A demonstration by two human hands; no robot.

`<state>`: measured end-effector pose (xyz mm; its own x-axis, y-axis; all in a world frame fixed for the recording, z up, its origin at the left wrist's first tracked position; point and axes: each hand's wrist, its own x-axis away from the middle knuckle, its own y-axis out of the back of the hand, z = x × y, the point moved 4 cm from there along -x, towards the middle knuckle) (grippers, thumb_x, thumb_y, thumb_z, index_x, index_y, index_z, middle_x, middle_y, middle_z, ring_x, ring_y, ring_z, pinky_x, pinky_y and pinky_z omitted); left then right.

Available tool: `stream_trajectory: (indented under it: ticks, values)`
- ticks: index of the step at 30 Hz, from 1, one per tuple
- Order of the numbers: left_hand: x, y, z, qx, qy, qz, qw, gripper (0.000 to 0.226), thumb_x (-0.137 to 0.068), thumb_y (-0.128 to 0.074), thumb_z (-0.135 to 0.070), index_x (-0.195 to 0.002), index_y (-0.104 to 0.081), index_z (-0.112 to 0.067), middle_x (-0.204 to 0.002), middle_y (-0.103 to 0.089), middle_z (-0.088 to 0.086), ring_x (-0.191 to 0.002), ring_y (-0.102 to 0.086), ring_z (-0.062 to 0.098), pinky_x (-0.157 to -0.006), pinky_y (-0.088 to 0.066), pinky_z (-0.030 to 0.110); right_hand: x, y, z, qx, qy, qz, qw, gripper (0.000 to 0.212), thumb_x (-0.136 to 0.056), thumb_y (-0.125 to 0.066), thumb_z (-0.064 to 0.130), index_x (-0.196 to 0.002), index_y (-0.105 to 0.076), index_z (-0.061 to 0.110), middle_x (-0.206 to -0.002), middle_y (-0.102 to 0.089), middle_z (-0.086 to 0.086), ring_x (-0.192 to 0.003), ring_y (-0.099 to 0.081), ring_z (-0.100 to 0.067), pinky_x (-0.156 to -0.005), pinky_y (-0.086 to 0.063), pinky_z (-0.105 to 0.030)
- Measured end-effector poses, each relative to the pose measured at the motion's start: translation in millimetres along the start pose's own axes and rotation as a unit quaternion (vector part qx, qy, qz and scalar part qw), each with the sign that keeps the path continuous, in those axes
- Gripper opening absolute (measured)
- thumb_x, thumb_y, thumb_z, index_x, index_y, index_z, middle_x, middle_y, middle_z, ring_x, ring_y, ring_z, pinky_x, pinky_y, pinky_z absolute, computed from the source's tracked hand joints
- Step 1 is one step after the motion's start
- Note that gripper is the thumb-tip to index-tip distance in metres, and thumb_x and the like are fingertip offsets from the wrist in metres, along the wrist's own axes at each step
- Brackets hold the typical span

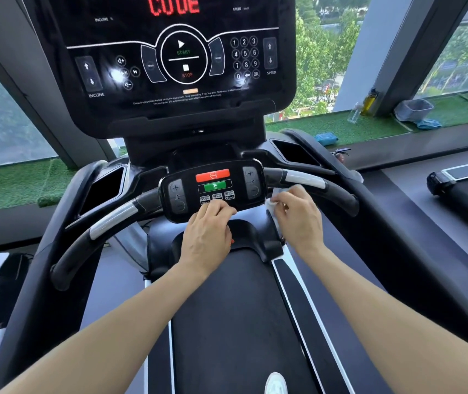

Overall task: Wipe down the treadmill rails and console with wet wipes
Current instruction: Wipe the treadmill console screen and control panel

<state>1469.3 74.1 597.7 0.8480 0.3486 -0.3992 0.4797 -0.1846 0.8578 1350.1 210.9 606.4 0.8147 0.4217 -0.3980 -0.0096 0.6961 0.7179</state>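
A black treadmill fills the view, its big console [175,61] lit with red letters at the top. Below it sits a small control panel [212,189] with a red and a green button, flanked by the left rail [107,223] and the right rail [312,180]. My left hand [207,231] grips the lower edge of the small panel, fingers curled over its number keys. My right hand [298,214] pinches a white wet wipe [272,204] just right of the panel, under the right rail.
The running belt [227,322] stretches under my arms, with a white shoe tip [276,383] at the bottom. On the green window ledge [340,126] lie a blue pack [325,137], a clear bottle [353,112], a yellow bottle [369,102] and a grey bin [413,109]. Another treadmill [460,177] stands on the right.
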Motion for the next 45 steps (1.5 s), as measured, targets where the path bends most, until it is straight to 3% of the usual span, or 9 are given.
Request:
stream_trajectory:
  ticks: [5,10,14,18,25,30,36,42,45]
  values:
    - [-2.0,-0.4,-6.5,-0.001,-0.016,-0.006,1.0,0.038,-0.066,-0.069,0.005,-0.101,-0.067,-0.011,-0.098,-0.059,0.001,-0.088,-0.058,0.024,-0.072,-0.047,0.032,-16.1,-6.1,9.0,0.008,0.06,-0.014,0.998,0.014,-0.083,-0.065,0.005,-0.089,-0.077,0.011,-0.08,-0.058,-0.005,-0.077,-0.057,-0.025,-0.059,-0.043,-0.03]
    - [-0.8,-4.0,-3.5,0.001,-0.011,-0.003,1.0,0.038,-0.065,-0.07,0.004,-0.1,-0.066,-0.012,-0.099,-0.059,-0.002,-0.088,-0.055,0.021,-0.072,-0.045,0.031,-14.2,-14.1,4.5,-0.03,0.008,0.011,0.999,0.018,-0.086,-0.06,0.004,-0.087,-0.077,0.013,-0.089,-0.065,-0.001,-0.078,-0.058,-0.022,-0.063,-0.033,-0.025]
    - [-0.2,-4.0,-2.1,-0.003,-0.006,0.004,1.0,0.038,-0.065,-0.07,0.004,-0.1,-0.067,-0.011,-0.1,-0.059,-0.001,-0.089,-0.056,0.022,-0.073,-0.046,0.031,-10.7,-15.6,3.1,-0.066,-0.017,0.026,0.997,0.024,-0.085,-0.056,0.0,-0.083,-0.076,0.012,-0.092,-0.066,0.001,-0.081,-0.059,-0.018,-0.068,-0.039,-0.025]
    - [0.3,-3.4,-1.2,-0.002,-0.006,0.005,1.0,0.037,-0.066,-0.07,0.005,-0.1,-0.067,-0.011,-0.1,-0.059,-0.001,-0.09,-0.056,0.022,-0.074,-0.044,0.029,-10.9,-14.6,0.7,-0.099,-0.063,0.035,0.992,0.027,-0.082,-0.054,-0.003,-0.079,-0.076,0.012,-0.091,-0.068,0.003,-0.081,-0.058,-0.013,-0.066,-0.036,-0.01]
    - [0.6,1.1,0.2,0.003,0.0,0.0,1.0,0.034,-0.071,-0.066,0.003,-0.102,-0.067,-0.012,-0.102,-0.059,-0.002,-0.093,-0.055,0.021,-0.08,-0.039,0.026,-1.1,-22.2,-2.8,-0.135,-0.136,0.042,0.981,0.028,-0.084,-0.054,-0.004,-0.08,-0.077,0.012,-0.087,-0.072,-0.003,-0.072,-0.053,-0.015,-0.073,-0.045,-0.025]
    - [4.9,7.6,8.0,-0.016,0.006,-0.01,1.0,0.032,-0.073,-0.066,0.002,-0.1,-0.067,-0.015,-0.101,-0.059,-0.004,-0.093,-0.056,0.018,-0.083,-0.035,0.023,3.8,-26.6,-1.6,-0.175,-0.196,0.027,0.965,0.02,-0.085,-0.061,0.0,-0.084,-0.078,0.011,-0.086,-0.073,-0.003,-0.083,-0.064,-0.019,-0.083,-0.051,-0.03]
    - [15.5,18.6,16.7,-0.019,0.012,-0.02,1.0,0.033,-0.072,-0.067,0.003,-0.1,-0.067,-0.014,-0.1,-0.059,-0.004,-0.092,-0.057,0.018,-0.082,-0.035,0.023,18.9,-47.3,25.6,-0.23,-0.22,0.062,0.946,0.016,-0.084,-0.063,0.001,-0.088,-0.077,0.008,-0.089,-0.073,-0.003,-0.082,-0.065,-0.012,-0.084,-0.05,-0.021]
    - [27.1,30.9,32.1,-0.021,0.036,-0.015,0.999,0.036,-0.071,-0.064,0.006,-0.101,-0.067,-0.013,-0.1,-0.059,-0.003,-0.091,-0.057,0.02,-0.08,-0.037,0.024,27.4,-61.9,37.8,-0.293,-0.285,0.052,0.911,0.016,-0.08,-0.065,0.001,-0.079,-0.077,0.012,-0.079,-0.072,-0.003,-0.079,-0.066,-0.016,-0.082,-0.052,-0.027]
    - [33.2,32.5,36.7,-0.022,0.043,-0.009,0.999,0.036,-0.071,-0.064,0.006,-0.102,-0.067,-0.012,-0.101,-0.059,-0.002,-0.093,-0.058,0.02,-0.081,-0.038,0.026,27.2,-60.2,38.8,-0.3,-0.282,0.047,0.91,0.013,-0.08,-0.069,0.003,-0.076,-0.076,0.013,-0.07,-0.068,0.002,-0.068,-0.062,-0.01,-0.074,-0.051,-0.021]
